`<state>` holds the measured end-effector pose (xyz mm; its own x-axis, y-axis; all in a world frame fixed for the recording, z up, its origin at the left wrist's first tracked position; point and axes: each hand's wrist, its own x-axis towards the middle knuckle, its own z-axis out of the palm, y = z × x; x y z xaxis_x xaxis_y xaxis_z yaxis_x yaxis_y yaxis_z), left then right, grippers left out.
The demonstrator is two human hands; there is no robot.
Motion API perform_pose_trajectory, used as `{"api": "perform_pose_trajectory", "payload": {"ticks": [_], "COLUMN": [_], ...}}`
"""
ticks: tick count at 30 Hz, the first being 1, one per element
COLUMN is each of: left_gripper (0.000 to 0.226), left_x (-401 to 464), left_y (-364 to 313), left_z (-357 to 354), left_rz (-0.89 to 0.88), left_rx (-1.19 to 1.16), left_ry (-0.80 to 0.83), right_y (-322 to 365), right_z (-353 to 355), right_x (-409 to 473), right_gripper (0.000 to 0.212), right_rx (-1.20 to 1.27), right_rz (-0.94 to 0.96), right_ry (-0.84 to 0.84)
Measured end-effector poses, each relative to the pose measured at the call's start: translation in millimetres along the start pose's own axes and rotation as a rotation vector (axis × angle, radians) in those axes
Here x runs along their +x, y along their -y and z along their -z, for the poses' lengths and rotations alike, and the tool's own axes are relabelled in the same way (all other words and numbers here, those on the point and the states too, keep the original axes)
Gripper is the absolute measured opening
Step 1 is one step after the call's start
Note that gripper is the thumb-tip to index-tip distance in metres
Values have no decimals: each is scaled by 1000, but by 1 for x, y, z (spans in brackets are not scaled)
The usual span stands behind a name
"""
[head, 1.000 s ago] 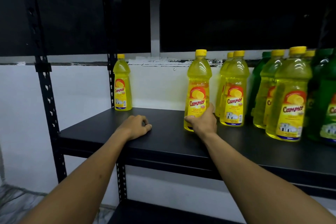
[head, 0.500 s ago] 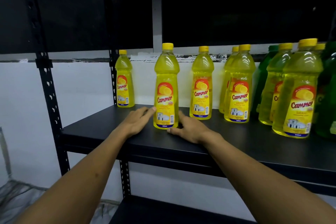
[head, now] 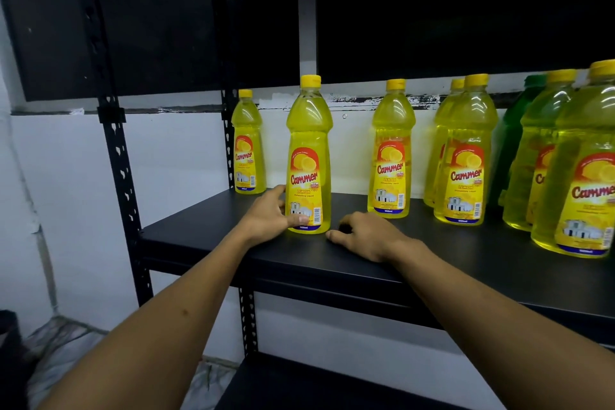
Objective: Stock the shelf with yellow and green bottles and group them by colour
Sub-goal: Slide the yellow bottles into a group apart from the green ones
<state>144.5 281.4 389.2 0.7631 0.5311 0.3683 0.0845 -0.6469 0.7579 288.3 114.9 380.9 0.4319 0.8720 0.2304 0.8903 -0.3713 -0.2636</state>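
L hand (head: 271,216) grasps bottle (head: 308,156) low, at its 9 o'clock; R hand (head: 367,236) released, resting on shelf (head: 466,263). Risk: low grip w/ tall body, quick shove could tip it.

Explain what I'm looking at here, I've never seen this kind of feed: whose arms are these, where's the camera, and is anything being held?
No machine here: a person's two bare arms, filmed by a wide-angle camera worn on their head, looking forward and down. The left hand grips the base of a yellow Cammer lemon dishwashing liquid bottle, which stands upright on the black shelf. The right hand rests on the shelf beside it, holding nothing. More yellow bottles stand behind and to the right, with a green bottle partly hidden among them.
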Motion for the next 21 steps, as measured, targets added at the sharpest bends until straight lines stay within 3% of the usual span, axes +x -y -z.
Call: {"api": "perform_pose_trajectory", "payload": {"ticks": [8,16,21], "left_gripper": [63,66,38], "left_x": [16,45,49], "left_y": [27,86,93], "left_z": [26,87,100], "left_rz": [238,281,267], "left_rx": [11,8,-51], "left_ry": [-237,-189,-302], "right_y": [14,25,20], "right_z": [-13,-30,-33], "right_x": [34,81,106], "right_gripper": [49,39,38], "right_rx": [-90,-81,-17], "right_rz": [-22,6,-6], "right_ry": [-36,-41,-43]}}
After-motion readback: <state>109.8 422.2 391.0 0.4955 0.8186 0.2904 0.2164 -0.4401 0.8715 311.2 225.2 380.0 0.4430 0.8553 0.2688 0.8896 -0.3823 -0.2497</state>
